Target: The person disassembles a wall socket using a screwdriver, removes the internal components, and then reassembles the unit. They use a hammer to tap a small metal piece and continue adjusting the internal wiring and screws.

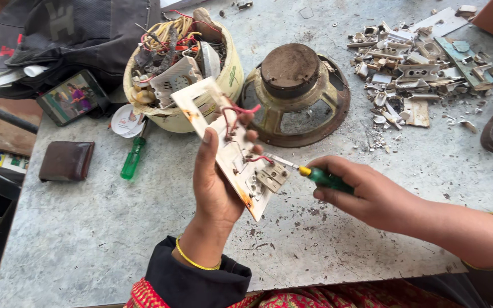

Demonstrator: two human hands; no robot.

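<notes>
Light, stiff, likely brittle switch plate (232, 151) clasped by edges in left hand (215, 182); right hand (366, 197) gripping green screwdriver (320, 177) at centre frame.

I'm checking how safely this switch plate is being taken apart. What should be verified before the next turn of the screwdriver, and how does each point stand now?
1. Left hand grips the switch plate firmly: ok.
2. Right hand holds the green-handled screwdriver: ok.
3. Screwdriver tip seated in a screw on the switch module: cannot tell.
4. Red wires clear of the tip: ok.
5. Left fingertips away from the blade's line: ok.
6. Plate braced on the table: not ok, held in the air.
</notes>
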